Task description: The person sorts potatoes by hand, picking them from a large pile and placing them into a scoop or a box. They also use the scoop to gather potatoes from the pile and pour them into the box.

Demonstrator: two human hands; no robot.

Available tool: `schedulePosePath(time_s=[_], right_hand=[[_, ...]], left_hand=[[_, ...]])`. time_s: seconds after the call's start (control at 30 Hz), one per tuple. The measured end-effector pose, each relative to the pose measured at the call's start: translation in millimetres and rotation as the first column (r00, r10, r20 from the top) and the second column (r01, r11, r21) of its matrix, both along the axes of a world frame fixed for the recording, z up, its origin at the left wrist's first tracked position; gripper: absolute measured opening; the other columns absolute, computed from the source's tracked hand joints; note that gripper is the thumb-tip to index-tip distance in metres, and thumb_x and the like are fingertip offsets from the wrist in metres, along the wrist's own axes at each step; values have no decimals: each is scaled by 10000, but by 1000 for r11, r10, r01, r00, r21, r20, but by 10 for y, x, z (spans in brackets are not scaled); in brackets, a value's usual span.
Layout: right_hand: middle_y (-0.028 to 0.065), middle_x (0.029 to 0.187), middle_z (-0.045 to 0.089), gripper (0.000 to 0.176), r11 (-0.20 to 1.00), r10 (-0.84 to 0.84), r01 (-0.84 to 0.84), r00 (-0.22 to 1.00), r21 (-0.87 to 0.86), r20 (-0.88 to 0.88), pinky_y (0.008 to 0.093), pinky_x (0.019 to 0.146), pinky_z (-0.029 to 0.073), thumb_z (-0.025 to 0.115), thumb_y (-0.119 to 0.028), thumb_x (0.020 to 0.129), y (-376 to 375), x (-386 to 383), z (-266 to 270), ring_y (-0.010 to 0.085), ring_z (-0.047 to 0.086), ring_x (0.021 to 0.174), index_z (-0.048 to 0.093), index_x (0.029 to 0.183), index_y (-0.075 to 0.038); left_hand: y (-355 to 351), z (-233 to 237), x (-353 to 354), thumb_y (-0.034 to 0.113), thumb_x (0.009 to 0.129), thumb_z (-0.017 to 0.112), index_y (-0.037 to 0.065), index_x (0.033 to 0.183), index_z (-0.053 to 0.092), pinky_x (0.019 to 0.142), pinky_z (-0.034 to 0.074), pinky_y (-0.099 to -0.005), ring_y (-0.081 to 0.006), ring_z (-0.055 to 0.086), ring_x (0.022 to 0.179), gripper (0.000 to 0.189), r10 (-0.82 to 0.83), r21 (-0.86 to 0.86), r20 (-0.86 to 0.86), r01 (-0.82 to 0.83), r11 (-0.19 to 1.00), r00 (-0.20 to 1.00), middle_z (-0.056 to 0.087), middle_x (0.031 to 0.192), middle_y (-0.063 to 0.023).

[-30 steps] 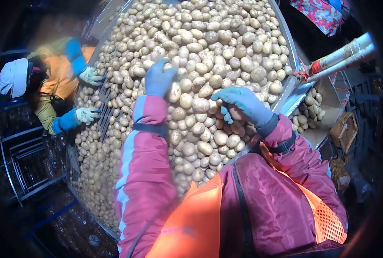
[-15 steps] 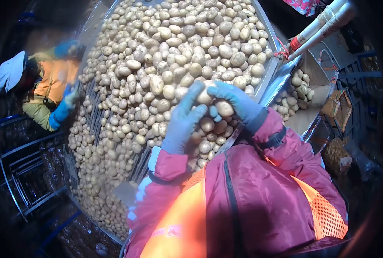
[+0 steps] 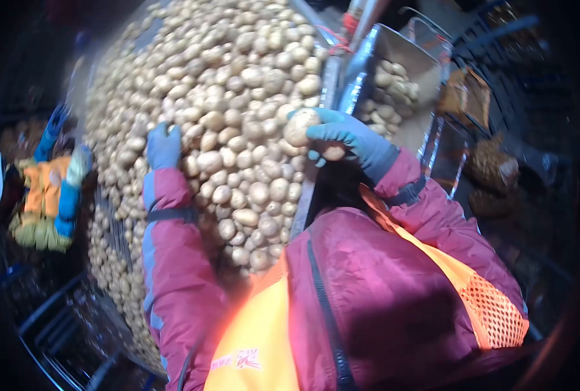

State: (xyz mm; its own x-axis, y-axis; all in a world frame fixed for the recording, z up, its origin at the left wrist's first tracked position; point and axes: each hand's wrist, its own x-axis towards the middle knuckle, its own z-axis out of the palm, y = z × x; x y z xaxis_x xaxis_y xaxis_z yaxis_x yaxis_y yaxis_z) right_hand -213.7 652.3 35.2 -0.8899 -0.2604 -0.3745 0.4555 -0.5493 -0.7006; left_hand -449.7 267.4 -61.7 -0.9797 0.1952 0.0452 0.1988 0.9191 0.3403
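Potatoes lie in a wide heap [image 3: 251, 156] that fills the sorting table. My right hand [image 3: 345, 137], in a blue-grey glove, is closed around a large pale potato [image 3: 299, 127] at the table's right edge; a smaller potato [image 3: 333, 152] shows under its fingers. My left hand [image 3: 164, 146], gloved the same way, reaches onto the heap left of centre. Its fingertips point down among the potatoes with a small gap between them; whether they hold one cannot be made out.
A co-worker in an orange vest [image 3: 45, 189] is beyond the table's left side. To the right, past the metal edge [image 3: 332, 81], are a chute with potatoes [image 3: 384, 98], a brown box [image 3: 464, 98] and a filled sack [image 3: 492, 166]. Red-taped poles [image 3: 352, 23] rise at the top.
My left hand has moved away from my right hand, leftward onto the heap. My right hand still holds potatoes, now nearer the table's edge. The whole view has shifted.
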Motion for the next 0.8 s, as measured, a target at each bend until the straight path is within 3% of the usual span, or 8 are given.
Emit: schedulePosePath(time_s=[0.13,0.23,0.33,0.4,0.47,0.67,0.73,0.8], right_hand=[[89,1039,696,367,997,-36,34,999,-63,-30,289,641,546,683,-219,962,168,122,-72,163,666,775,618,1253,-7],[95,1040,701,349,999,-41,40,998,-22,-53,286,641,541,677,-216,961,255,237,-12,170,671,792,628,1231,0],[99,1051,702,500,994,-58,58,998,98,-11,264,663,563,665,-276,952,418,380,-47,147,668,788,568,1357,1],[99,1028,697,481,988,-82,81,997,128,7,266,653,567,672,-282,954,565,494,-152,146,669,767,576,1335,-5],[84,1008,699,376,988,-120,111,989,105,82,294,657,570,695,-274,949,665,591,-191,152,668,788,641,1234,-33],[79,1007,679,412,960,-201,168,971,224,132,341,674,589,710,-344,921,1071,900,-247,176,668,794,643,1215,-62],[82,974,688,361,957,-254,238,964,166,82,268,670,574,667,-247,966,1179,945,-176,153,682,796,628,1227,-1],[69,981,688,378,921,-317,274,941,275,123,264,663,573,679,-266,955,1310,1106,-63,144,683,803,643,1224,-4]], left_hand=[[-112,150,23,215,965,662,-34,1149,706,898,522,-344,-208,647,1002,313,-12,428,86,-26,904,996,723,1084,-127],[-66,546,158,261,995,661,4,1218,676,925,542,-324,-177,654,1028,341,-22,848,365,-323,420,931,706,1122,-96],[132,785,399,264,997,649,42,1235,669,937,573,-349,-209,681,1027,326,-102,740,649,-657,-145,754,698,1158,-90],[286,947,802,347,984,648,128,1285,657,871,591,-409,-204,667,848,373,-171,780,590,-611,-132,789,703,1064,-89],[358,780,1112,357,997,600,101,1354,603,836,595,-388,-194,633,789,440,-553,689,438,-660,-299,709,682,1049,-86],[869,982,1893,440,1048,501,36,1495,436,690,578,-327,-186,622,853,605,-680,493,573,-855,-160,458,652,1084,-104],[1028,932,2044,398,1034,546,3,1425,515,578,466,-245,-136,592,807,557,-453,596,709,-803,-25,540,660,1085,-65],[1021,944,2092,251,1038,545,-11,1413,514,604,465,-179,-112,604,866,459,-475,599,726,-797,80,498,654,1125,-53]])
